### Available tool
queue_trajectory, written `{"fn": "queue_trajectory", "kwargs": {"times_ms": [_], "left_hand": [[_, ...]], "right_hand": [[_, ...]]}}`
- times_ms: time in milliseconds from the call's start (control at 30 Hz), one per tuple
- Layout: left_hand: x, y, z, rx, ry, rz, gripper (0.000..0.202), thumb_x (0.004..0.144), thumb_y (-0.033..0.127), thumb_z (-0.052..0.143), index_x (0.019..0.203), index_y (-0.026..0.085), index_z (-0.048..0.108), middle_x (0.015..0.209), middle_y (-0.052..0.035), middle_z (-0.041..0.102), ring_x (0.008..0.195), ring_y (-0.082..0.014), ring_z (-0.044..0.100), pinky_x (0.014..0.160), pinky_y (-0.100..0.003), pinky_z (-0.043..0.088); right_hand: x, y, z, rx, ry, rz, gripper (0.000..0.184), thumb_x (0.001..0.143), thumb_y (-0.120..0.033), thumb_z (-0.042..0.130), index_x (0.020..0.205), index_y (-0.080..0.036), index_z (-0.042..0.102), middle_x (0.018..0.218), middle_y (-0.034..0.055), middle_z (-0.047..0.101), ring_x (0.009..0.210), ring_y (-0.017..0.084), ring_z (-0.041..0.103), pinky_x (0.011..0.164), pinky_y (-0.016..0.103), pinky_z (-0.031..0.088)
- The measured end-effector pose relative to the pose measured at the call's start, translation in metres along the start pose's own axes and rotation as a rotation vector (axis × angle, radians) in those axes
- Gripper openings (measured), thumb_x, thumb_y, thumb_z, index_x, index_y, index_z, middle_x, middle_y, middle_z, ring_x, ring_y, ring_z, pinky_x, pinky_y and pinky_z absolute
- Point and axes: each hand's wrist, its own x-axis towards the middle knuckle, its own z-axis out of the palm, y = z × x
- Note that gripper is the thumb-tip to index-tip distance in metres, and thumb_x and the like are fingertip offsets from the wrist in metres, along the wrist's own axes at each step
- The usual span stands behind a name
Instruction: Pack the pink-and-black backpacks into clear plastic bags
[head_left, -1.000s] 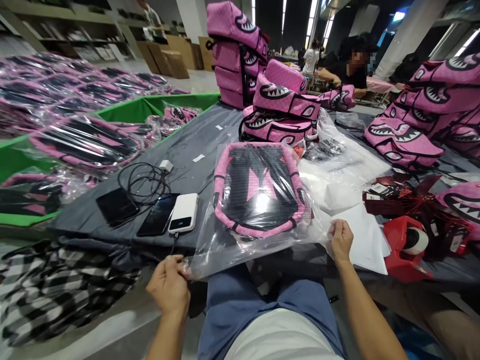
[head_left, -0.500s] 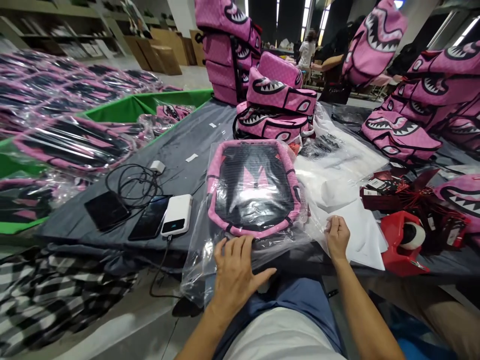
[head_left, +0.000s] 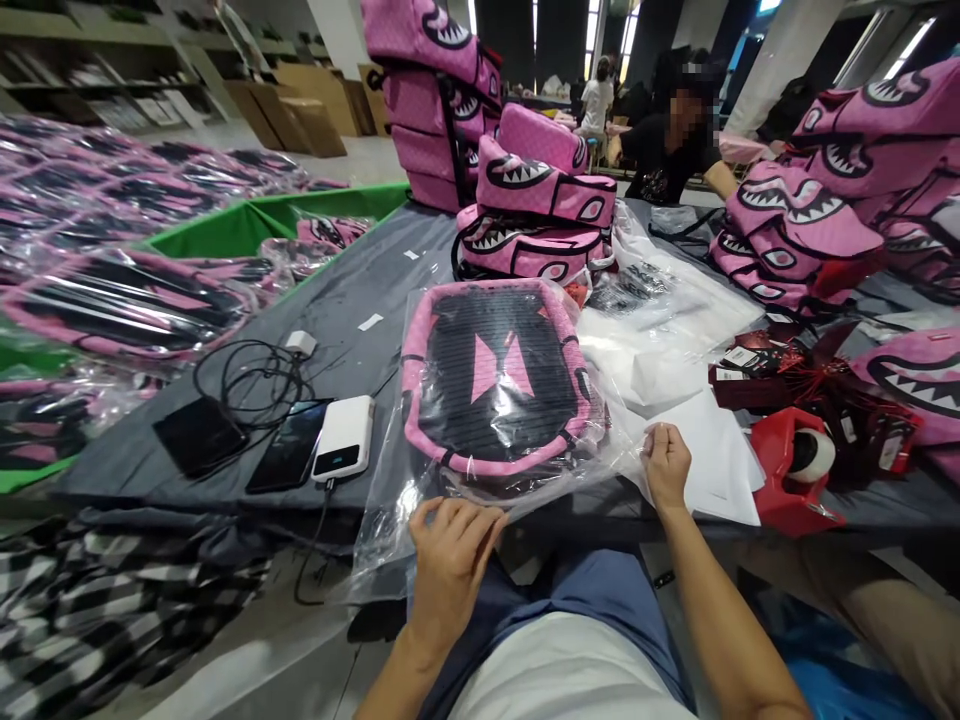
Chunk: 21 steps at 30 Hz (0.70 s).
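Note:
A pink and black backpack (head_left: 499, 375) lies with its striped back panel up inside a clear plastic bag (head_left: 386, 520), at the table's front edge. My left hand (head_left: 454, 545) pinches the near edge of the bag, just below the backpack. At the bag's right corner, my right hand (head_left: 666, 465) is closed on the plastic, which stretches between both hands. White sheets (head_left: 712, 455) lie beside my right hand, and a red tape dispenser (head_left: 784, 470) stands farther right.
Pink shark-face backpacks (head_left: 544, 190) are stacked behind the bag. A white power bank (head_left: 345, 437), phone (head_left: 285, 450) and cables lie left. Several bagged backpacks (head_left: 127, 300) fill a green-lined area far left. Across the table, a person in black (head_left: 667, 150) reaches towards another backpack stack (head_left: 802, 215).
My left hand went from spread fingers by the backpack to a pinch on the bag's edge. Across the table, a person has come into view and a raised backpack is down on the stack.

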Motion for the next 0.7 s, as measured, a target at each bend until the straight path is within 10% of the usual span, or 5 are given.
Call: {"fn": "queue_trajectory", "kwargs": {"times_ms": [200, 500, 700], "left_hand": [[0.034, -0.023, -0.012, 0.080, -0.005, 0.115, 0.020, 0.103, 0.025, 0.053, 0.088, 0.023, 0.066, 0.075, 0.0022, 0.071, 0.083, -0.0204, 0.061, 0.096, -0.045, 0.030], [0.099, -0.073, 0.000, -0.294, -0.738, -0.248, 0.046, 0.089, 0.053, 0.049, 0.061, 0.023, 0.070, 0.064, -0.0028, 0.069, 0.074, -0.0216, 0.061, 0.081, -0.036, 0.041], [0.101, -0.071, 0.000, -0.393, -0.756, -0.296, 0.047, 0.084, 0.054, 0.050, 0.055, 0.021, 0.067, 0.060, -0.0036, 0.067, 0.070, -0.0202, 0.059, 0.069, -0.030, 0.041]], "right_hand": [[-0.003, 0.001, -0.007, -0.070, -0.017, -0.082, 0.047, 0.094, -0.066, 0.049, 0.083, -0.021, 0.058, 0.055, -0.0075, 0.043, 0.043, 0.010, 0.039, 0.043, 0.024, 0.033], [0.009, 0.012, -0.003, -0.134, -0.013, -0.012, 0.056, 0.085, -0.073, 0.055, 0.083, -0.019, 0.065, 0.054, -0.0066, 0.045, 0.047, 0.011, 0.041, 0.047, 0.025, 0.036], [0.016, 0.008, -0.016, -0.197, -0.096, 0.019, 0.056, 0.078, -0.075, 0.062, 0.076, -0.019, 0.065, 0.061, -0.0003, 0.059, 0.052, 0.016, 0.052, 0.053, 0.029, 0.045]]}}
